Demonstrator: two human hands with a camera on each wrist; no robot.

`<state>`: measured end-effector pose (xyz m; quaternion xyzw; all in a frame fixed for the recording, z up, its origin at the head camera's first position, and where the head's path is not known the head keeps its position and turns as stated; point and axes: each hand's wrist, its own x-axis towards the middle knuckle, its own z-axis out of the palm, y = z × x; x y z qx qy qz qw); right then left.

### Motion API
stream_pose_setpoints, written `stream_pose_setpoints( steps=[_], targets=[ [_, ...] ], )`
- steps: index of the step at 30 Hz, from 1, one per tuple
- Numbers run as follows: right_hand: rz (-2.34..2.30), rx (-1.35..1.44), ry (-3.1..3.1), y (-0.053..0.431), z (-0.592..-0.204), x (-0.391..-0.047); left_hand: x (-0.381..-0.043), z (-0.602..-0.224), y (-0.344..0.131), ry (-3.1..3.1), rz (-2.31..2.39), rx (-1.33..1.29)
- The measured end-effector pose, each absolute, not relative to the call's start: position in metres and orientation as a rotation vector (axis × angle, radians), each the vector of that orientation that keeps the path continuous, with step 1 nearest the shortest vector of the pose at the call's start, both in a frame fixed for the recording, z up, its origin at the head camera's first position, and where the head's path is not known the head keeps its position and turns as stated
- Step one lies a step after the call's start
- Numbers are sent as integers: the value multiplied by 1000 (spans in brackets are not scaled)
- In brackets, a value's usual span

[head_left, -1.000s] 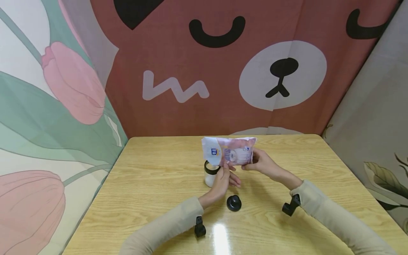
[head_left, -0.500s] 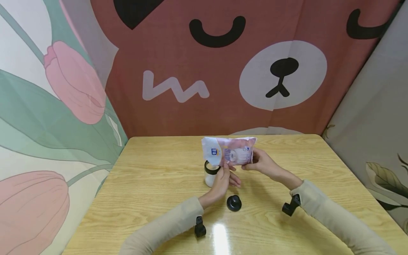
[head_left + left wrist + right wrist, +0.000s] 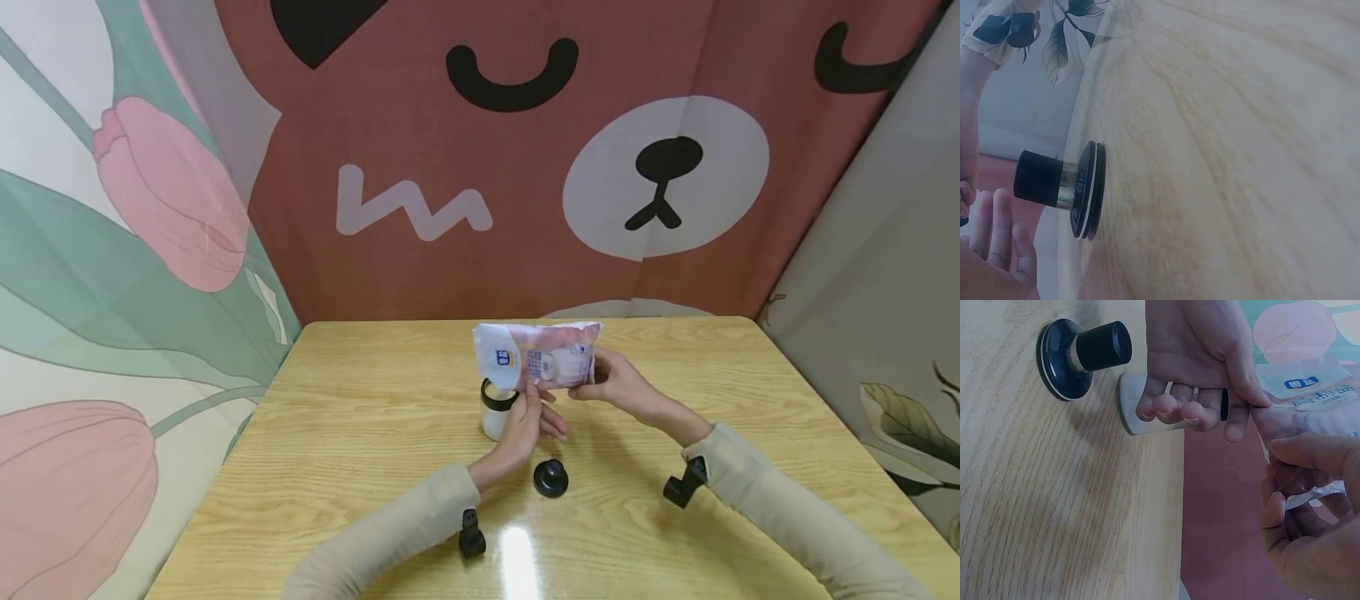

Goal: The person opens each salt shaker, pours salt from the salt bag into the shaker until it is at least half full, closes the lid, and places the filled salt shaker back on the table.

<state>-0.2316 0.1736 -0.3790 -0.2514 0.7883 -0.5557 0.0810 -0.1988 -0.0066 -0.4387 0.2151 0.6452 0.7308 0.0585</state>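
A pink and white printed plastic packet (image 3: 558, 357) is held on its side in the air, its pale left end above a clear jar (image 3: 493, 423) with a black rim. My right hand (image 3: 626, 387) grips the packet's right end, thumb in front and fingers behind. Under the packet, my left hand (image 3: 517, 433) pinches its lower edge between thumb and index finger, the other fingers extended, as the right wrist view shows. That hand partly hides the jar. On the table in front of the jar sits a black lid (image 3: 551, 478) with a tall knob and a metal collar (image 3: 1067, 185).
The wooden table (image 3: 360, 433) runs back to a brown cloth (image 3: 405, 275) with a bear print. Patterned cloths hang at both sides. Small black cameras (image 3: 471, 537) are strapped to both sleeves.
Almost nothing differs; the packet has shifted very slightly to the left, while both hands, the jar and the lid look the same.
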Motion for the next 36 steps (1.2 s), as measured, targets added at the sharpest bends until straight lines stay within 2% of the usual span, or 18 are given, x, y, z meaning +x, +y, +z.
stream_pose_setpoints(
  steps=[10, 21, 36],
  targets=[
    [-1680, -788, 2343, 182, -400, -245, -198, -437, -7, 1975, 2207, 640],
    [-1649, -771, 2377, 173, -377, -230, -198, -436, -7, 1948, 2218, 636],
    [-1635, -772, 2380, 173, -376, -229, -196, -437, -7, 1925, 2238, 627]
  ],
)
